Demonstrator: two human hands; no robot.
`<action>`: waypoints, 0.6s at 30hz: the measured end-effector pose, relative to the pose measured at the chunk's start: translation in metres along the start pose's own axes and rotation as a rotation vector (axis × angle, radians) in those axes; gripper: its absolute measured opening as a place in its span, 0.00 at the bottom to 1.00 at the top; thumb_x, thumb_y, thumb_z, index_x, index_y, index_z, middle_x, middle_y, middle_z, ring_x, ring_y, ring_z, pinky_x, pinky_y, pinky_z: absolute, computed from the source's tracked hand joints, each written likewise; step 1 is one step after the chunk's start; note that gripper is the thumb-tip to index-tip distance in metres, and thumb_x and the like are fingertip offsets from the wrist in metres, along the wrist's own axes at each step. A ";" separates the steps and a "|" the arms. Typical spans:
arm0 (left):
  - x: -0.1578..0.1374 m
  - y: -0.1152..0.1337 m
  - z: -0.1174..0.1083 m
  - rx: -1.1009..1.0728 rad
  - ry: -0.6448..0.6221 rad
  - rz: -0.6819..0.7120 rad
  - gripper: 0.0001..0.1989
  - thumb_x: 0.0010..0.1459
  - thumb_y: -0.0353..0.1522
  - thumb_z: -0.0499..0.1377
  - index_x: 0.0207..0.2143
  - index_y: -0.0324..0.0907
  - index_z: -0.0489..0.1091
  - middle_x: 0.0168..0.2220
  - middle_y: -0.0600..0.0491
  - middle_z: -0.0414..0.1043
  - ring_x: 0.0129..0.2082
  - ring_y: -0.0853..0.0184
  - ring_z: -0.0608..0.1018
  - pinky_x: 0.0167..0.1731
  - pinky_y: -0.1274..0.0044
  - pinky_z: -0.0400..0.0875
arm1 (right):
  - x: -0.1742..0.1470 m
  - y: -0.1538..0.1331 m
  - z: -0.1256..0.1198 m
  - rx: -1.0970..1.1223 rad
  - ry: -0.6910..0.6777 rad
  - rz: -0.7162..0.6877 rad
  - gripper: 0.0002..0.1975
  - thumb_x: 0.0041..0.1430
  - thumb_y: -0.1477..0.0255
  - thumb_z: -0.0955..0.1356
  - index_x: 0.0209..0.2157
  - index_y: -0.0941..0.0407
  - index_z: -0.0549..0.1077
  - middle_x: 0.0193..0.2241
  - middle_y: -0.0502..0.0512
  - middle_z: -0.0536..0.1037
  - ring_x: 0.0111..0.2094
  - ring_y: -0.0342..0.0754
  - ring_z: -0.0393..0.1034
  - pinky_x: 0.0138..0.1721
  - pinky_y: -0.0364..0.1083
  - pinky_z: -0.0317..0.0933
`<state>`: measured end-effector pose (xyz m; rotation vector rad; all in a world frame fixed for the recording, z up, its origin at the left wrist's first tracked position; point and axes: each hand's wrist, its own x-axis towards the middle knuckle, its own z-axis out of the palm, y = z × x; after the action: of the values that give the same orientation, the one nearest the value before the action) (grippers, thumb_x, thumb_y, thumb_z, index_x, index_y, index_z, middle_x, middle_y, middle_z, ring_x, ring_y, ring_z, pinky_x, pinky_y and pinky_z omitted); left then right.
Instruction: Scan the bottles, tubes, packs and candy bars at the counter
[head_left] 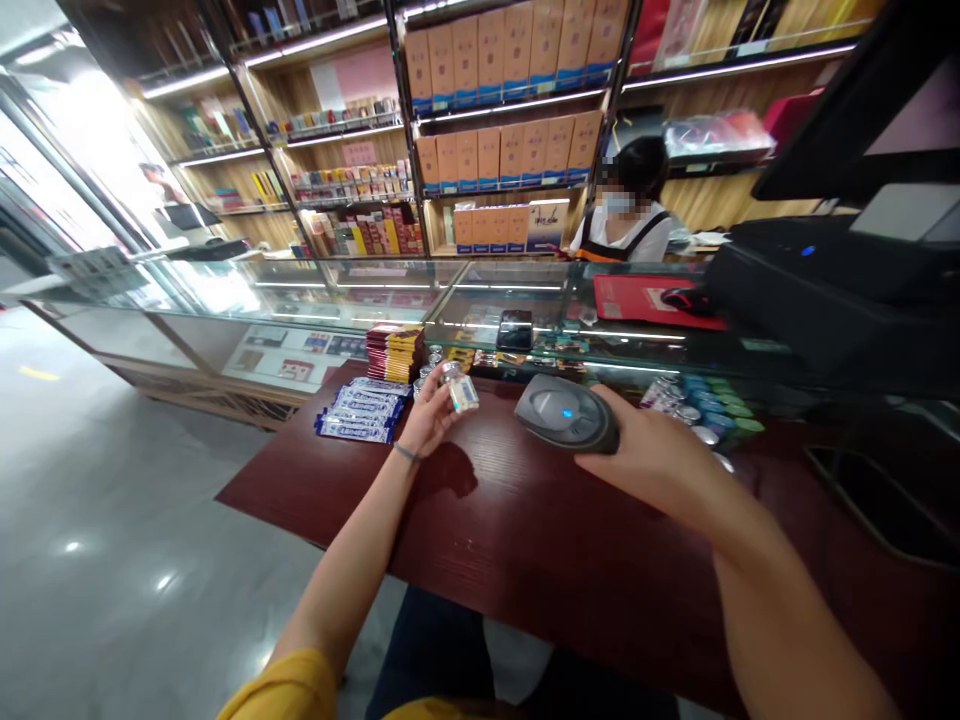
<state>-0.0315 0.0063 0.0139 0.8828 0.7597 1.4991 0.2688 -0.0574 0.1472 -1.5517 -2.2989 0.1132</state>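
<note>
My left hand (425, 420) is closed round a small clear bottle or jar (460, 388) with a pale label, held tilted above the dark red tabletop (495, 530). In my right hand (637, 435) is a dark grey barcode scanner (568, 412) with a blue light, its head directed at the little bottle but apart from it. Left of my left hand lie several blue-and-white packets (363, 410) and a stack of red-and-yellow packs (394, 352). More small jars stand just behind that hand, partly hidden by it. Right of the scanner are several small cans (705, 405), partly covered by my right hand.
A glass display counter (337, 292) borders the table's far side, with a phone (515, 330) and a red mat (645, 300) on it. A masked person (626, 210) is behind it. Black equipment (832, 290) and another phone-like device (877, 500) are at right.
</note>
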 end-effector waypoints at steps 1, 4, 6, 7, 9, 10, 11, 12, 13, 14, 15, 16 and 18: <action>0.001 0.005 -0.002 0.044 0.052 0.067 0.32 0.57 0.40 0.68 0.61 0.55 0.62 0.53 0.52 0.74 0.44 0.65 0.80 0.42 0.71 0.79 | 0.002 0.003 0.000 -0.005 0.000 0.029 0.24 0.50 0.61 0.71 0.51 0.48 0.74 0.23 0.50 0.79 0.26 0.57 0.76 0.26 0.47 0.58; 0.001 0.020 -0.018 0.263 0.222 0.298 0.30 0.56 0.40 0.68 0.58 0.53 0.62 0.50 0.52 0.72 0.43 0.67 0.79 0.42 0.74 0.77 | 0.006 0.010 0.000 -0.014 0.012 0.105 0.28 0.51 0.60 0.70 0.55 0.51 0.72 0.28 0.55 0.82 0.32 0.61 0.78 0.29 0.49 0.62; -0.004 0.025 -0.035 0.483 0.325 0.435 0.28 0.55 0.38 0.68 0.55 0.51 0.63 0.50 0.52 0.70 0.43 0.68 0.79 0.43 0.75 0.76 | 0.008 0.015 0.001 0.027 0.041 0.114 0.28 0.52 0.60 0.70 0.55 0.52 0.72 0.32 0.57 0.83 0.35 0.64 0.79 0.31 0.51 0.65; -0.008 0.025 -0.045 0.599 0.366 0.481 0.27 0.54 0.37 0.68 0.54 0.49 0.64 0.51 0.51 0.69 0.43 0.68 0.79 0.45 0.74 0.76 | 0.009 0.017 0.002 0.057 0.058 0.112 0.28 0.52 0.60 0.70 0.55 0.51 0.72 0.34 0.58 0.83 0.37 0.64 0.79 0.33 0.52 0.66; -0.016 0.022 -0.062 0.793 0.420 0.488 0.24 0.55 0.36 0.67 0.53 0.47 0.65 0.52 0.49 0.68 0.44 0.67 0.78 0.45 0.74 0.75 | 0.010 0.021 0.003 0.111 0.082 0.106 0.27 0.52 0.60 0.71 0.55 0.51 0.72 0.37 0.59 0.83 0.40 0.65 0.79 0.35 0.53 0.67; -0.021 0.019 -0.069 0.866 0.430 0.461 0.24 0.55 0.36 0.66 0.52 0.47 0.65 0.53 0.48 0.68 0.43 0.67 0.77 0.45 0.74 0.75 | 0.010 0.023 0.003 0.122 0.088 0.109 0.27 0.53 0.60 0.71 0.55 0.51 0.71 0.38 0.59 0.83 0.41 0.66 0.79 0.35 0.54 0.68; -0.024 0.016 -0.074 0.919 0.436 0.433 0.24 0.54 0.35 0.66 0.52 0.46 0.65 0.53 0.48 0.68 0.43 0.67 0.77 0.44 0.74 0.74 | 0.010 0.024 0.003 0.126 0.092 0.115 0.28 0.53 0.60 0.71 0.55 0.50 0.71 0.38 0.59 0.83 0.41 0.66 0.79 0.36 0.54 0.68; -0.027 0.012 -0.078 0.952 0.435 0.403 0.24 0.54 0.35 0.66 0.52 0.46 0.65 0.53 0.48 0.68 0.42 0.67 0.77 0.43 0.74 0.74 | 0.010 0.026 0.003 0.126 0.091 0.119 0.28 0.53 0.59 0.71 0.55 0.50 0.70 0.38 0.59 0.83 0.41 0.67 0.79 0.35 0.54 0.68; -0.029 0.008 -0.080 0.969 0.429 0.380 0.24 0.53 0.35 0.66 0.52 0.46 0.66 0.53 0.48 0.68 0.42 0.67 0.77 0.43 0.74 0.74 | 0.011 0.027 0.002 0.125 0.086 0.121 0.28 0.54 0.59 0.71 0.55 0.51 0.70 0.38 0.60 0.83 0.41 0.67 0.79 0.35 0.54 0.68; -0.031 0.004 -0.081 0.974 0.421 0.363 0.24 0.53 0.35 0.66 0.52 0.45 0.66 0.53 0.48 0.68 0.42 0.67 0.77 0.43 0.74 0.74 | 0.011 0.028 0.002 0.122 0.081 0.120 0.27 0.54 0.58 0.71 0.55 0.51 0.70 0.37 0.60 0.83 0.40 0.67 0.79 0.35 0.54 0.67; -0.032 0.001 -0.081 0.976 0.405 0.352 0.24 0.53 0.35 0.66 0.52 0.45 0.66 0.52 0.48 0.69 0.42 0.67 0.76 0.42 0.74 0.74 | 0.011 0.029 0.002 0.121 0.079 0.115 0.27 0.55 0.58 0.70 0.55 0.51 0.70 0.36 0.60 0.83 0.40 0.67 0.79 0.34 0.54 0.67; -0.032 -0.001 -0.080 0.977 0.388 0.345 0.23 0.52 0.34 0.66 0.51 0.45 0.66 0.52 0.48 0.69 0.41 0.67 0.76 0.42 0.74 0.74 | 0.011 0.031 0.001 0.121 0.082 0.105 0.26 0.55 0.58 0.70 0.54 0.51 0.70 0.36 0.60 0.83 0.39 0.67 0.79 0.34 0.54 0.67; -0.032 -0.004 -0.079 0.984 0.360 0.345 0.22 0.52 0.34 0.67 0.50 0.45 0.67 0.50 0.49 0.70 0.39 0.68 0.76 0.42 0.75 0.73 | 0.011 0.034 0.001 0.121 0.102 0.081 0.25 0.56 0.59 0.70 0.54 0.51 0.69 0.36 0.59 0.83 0.38 0.67 0.79 0.32 0.54 0.66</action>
<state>-0.0965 -0.0235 -0.0323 1.5372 1.7583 1.5865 0.2949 -0.0337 0.1396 -1.5522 -2.1113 0.1863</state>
